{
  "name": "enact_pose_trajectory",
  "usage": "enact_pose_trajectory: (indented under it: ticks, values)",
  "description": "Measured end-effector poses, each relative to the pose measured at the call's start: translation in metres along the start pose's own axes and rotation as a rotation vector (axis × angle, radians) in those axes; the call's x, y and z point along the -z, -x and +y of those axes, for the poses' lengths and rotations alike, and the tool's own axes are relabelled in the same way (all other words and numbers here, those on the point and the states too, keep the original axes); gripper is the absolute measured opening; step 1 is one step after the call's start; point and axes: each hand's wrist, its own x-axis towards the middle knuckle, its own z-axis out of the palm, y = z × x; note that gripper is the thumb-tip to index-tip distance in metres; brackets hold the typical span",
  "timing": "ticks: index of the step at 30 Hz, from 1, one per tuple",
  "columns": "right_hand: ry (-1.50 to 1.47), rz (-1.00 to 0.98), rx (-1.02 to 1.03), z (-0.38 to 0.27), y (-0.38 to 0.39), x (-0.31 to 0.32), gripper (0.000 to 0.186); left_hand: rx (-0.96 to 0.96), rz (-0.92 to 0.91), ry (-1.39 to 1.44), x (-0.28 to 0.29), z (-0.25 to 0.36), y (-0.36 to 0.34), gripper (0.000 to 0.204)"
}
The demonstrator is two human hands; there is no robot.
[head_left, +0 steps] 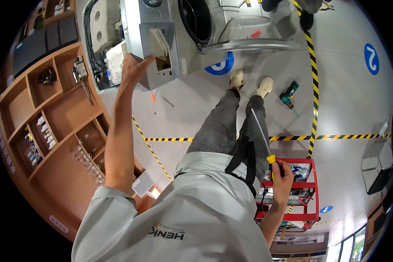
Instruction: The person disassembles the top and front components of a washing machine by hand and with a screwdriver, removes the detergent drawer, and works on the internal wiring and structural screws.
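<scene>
Screwdriver (head view): we are seeing a long, slim metal shaft rising from a yellow-and-black handle, right of and below the frame's centre (pixel 271 158).
Washing machine (pixel 188 54): at the top left and top centre it is showing its open inside with a pale block (pixel 104 26), a silver panel (pixel 145 41) with a rectangular slot (pixel 163 64), and a dark round drum opening (pixel 195 22).
Right hand (pixel 283 181): we are holding the screwdriver by its handle; the shaft is pointing up and slightly left, away from the hand.
Left hand (pixel 137 70): we are resting it at the silver panel's edge, just left of the slot; its fingers are partly hidden, so we cannot tell whether they are gripping.
Floor (pixel 345 96): a green power drill (pixel 288 94) is lying right of our shoes (pixel 263 87); a red cart (pixel 302 217) is standing lower right.
</scene>
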Motion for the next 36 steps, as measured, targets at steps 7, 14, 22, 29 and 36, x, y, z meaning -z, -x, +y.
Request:
enact_pose_trajectory:
  ticks: [7, 14, 22, 29, 36]
  values:
    - [0.031, -0.065, -0.066, 0.015, -0.043, 0.007, 0.028, 0.067, -0.066, 0.045, -0.018, -0.009, -0.009, 0.073]
    - [0.028, -0.053, -0.076, 0.034, -0.053, 0.010, 0.022, -0.016, 0.139, -0.047, -0.022, 0.009, 0.012, 0.090]
    - [0.154, 0.021, 0.040, 0.026, -0.013, 0.000, 0.021, -0.123, 0.406, -0.161, -0.053, -0.023, 0.070, 0.086]
    - [0.178, 0.025, 0.187, 0.020, 0.027, -0.016, 0.021, -0.171, 0.526, 0.038, -0.067, -0.045, 0.088, 0.067]
    - [0.232, 0.052, 0.323, 0.011, 0.069, -0.022, 0.019, -0.110, 0.589, 0.100, -0.072, -0.045, 0.084, 0.076]
